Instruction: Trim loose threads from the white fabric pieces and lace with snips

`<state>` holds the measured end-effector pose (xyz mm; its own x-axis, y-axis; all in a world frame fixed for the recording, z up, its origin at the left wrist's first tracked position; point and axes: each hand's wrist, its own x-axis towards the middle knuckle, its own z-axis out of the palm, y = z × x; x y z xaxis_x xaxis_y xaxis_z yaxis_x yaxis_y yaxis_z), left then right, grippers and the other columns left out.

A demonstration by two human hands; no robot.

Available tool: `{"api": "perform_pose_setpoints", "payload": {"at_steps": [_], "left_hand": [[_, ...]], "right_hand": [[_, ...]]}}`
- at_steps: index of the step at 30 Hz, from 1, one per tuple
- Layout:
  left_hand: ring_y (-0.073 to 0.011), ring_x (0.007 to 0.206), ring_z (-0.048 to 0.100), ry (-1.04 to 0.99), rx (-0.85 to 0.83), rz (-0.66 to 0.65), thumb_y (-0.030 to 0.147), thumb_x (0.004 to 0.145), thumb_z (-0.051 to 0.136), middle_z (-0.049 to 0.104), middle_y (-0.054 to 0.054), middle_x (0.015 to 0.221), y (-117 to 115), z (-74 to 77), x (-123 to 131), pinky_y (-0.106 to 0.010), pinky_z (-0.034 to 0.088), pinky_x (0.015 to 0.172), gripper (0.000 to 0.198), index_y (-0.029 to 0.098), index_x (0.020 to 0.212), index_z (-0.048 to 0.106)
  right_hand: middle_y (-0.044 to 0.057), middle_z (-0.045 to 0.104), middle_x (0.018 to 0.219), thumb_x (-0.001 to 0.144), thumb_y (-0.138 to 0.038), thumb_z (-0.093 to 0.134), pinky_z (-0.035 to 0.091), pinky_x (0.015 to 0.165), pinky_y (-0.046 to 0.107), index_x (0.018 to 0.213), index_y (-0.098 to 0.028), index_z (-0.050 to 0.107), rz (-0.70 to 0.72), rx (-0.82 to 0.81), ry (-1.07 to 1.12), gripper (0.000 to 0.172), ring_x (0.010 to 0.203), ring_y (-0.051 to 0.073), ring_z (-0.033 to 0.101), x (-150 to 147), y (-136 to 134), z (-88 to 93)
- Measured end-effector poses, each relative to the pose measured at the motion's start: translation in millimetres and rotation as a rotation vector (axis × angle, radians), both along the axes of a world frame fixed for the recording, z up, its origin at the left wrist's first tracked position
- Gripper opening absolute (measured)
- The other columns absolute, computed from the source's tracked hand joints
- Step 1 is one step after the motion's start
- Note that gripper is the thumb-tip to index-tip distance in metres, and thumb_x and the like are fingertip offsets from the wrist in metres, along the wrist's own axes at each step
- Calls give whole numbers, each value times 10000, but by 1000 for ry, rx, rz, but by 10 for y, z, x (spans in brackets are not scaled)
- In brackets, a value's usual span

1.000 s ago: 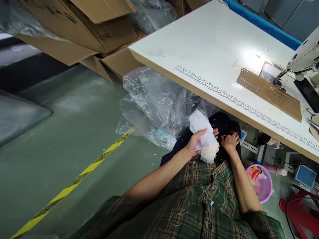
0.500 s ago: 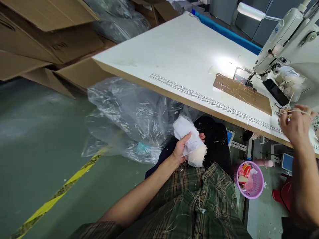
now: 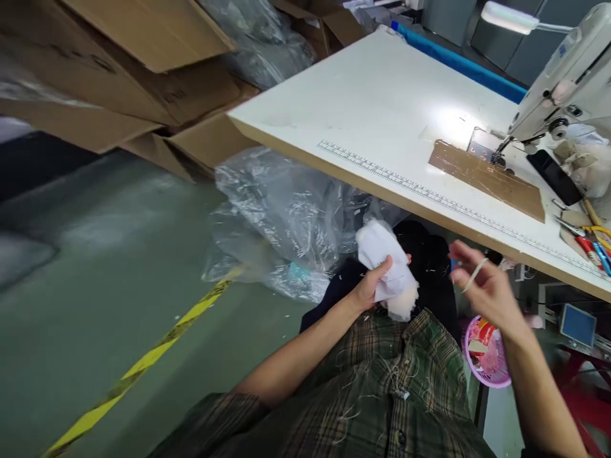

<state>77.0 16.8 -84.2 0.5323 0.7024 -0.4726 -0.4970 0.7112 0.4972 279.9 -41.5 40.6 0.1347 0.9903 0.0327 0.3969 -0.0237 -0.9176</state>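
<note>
My left hand (image 3: 375, 286) is closed around a folded bundle of white fabric pieces (image 3: 382, 249), held over my lap. A fluffy cream part (image 3: 405, 301) sticks out at the bundle's lower end. To its right, in front of the table edge, my right hand (image 3: 487, 289) is raised with its fingers curled. A thin cream band (image 3: 474, 275), which looks like a rubber band, is looped over those fingers. The two hands are apart, and the band does not touch the bundle.
A sewing machine (image 3: 544, 95) stands on the white table (image 3: 363, 95), beside brown card (image 3: 487, 178), a black phone (image 3: 554, 177) and pliers (image 3: 585, 238). Below are a pink basket (image 3: 499, 380) and clear plastic bags (image 3: 286, 210). Cardboard boxes (image 3: 181, 89) lie at the left.
My right hand has come left from the tools on the table, bringing the cream band towards the bundle. My left hand still holds the bundle. The view has turned slightly left.
</note>
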Motion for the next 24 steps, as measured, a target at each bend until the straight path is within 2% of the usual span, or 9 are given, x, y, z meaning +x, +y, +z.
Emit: {"api": "perform_pose_setpoints", "payload": {"at_steps": [1,3,5,7,9,13,17,20,24], "left_hand": [[-270,1084,690,15,30,6,416,791,753,764,-95,1074,-38,7,10,-339,533,957,376,152,1057,729],[-267,1037,701,38,77,19,409,740,812,772,-82,999,-111,19,18,-321,541,910,384,158,1019,735],[-265,989,710,46,81,24,409,701,848,771,-80,943,-170,33,13,-321,542,882,408,147,993,733],[-265,940,717,43,64,11,418,679,865,771,-88,927,-211,48,1,-328,546,850,441,136,989,730],[-269,914,717,36,71,-31,434,673,866,773,-100,927,-237,65,-9,-329,547,821,460,130,990,730],[-281,939,701,6,156,-158,450,697,836,772,-109,939,-255,79,-45,-336,530,825,429,137,973,741],[-288,923,689,-112,166,-285,317,699,776,764,-114,890,-192,76,-144,-372,498,867,280,124,898,738],[-295,889,686,-215,99,-281,288,682,688,752,-118,856,-107,77,-191,-408,489,882,284,111,901,729],[-238,709,666,-109,-2,-269,245,776,596,690,-57,662,-97,54,-145,-359,494,745,259,132,962,736]], "right_hand": [[147,640,1314,701,-566,778,519,961,455,1271,-211,634,68,-54,47,687,1152,281,639,-177,-14,-179],[166,628,1326,597,-530,846,511,971,448,1265,-174,627,102,-151,120,788,1177,302,619,-458,1,-501],[140,700,1172,589,-497,843,555,860,405,1191,-156,645,139,-252,213,720,1030,277,667,-649,42,-725],[90,731,991,596,-442,828,563,719,339,1065,-149,665,178,-316,295,577,841,225,672,-761,75,-831],[37,710,841,578,-368,815,523,605,279,923,-154,663,172,-325,328,433,692,170,622,-811,87,-847],[-39,587,602,537,-276,747,397,472,227,703,-173,605,36,-330,336,242,512,99,470,-811,56,-796],[-39,542,513,497,-297,757,374,442,233,580,-178,568,-30,-411,448,238,460,91,425,-739,-26,-768],[-14,597,549,498,-341,780,412,440,249,633,-178,615,-15,-411,575,269,463,117,475,-661,-109,-750],[45,706,705,533,-437,776,521,502,308,833,-190,692,84,-438,672,398,566,198,617,-611,-234,-796]]}}
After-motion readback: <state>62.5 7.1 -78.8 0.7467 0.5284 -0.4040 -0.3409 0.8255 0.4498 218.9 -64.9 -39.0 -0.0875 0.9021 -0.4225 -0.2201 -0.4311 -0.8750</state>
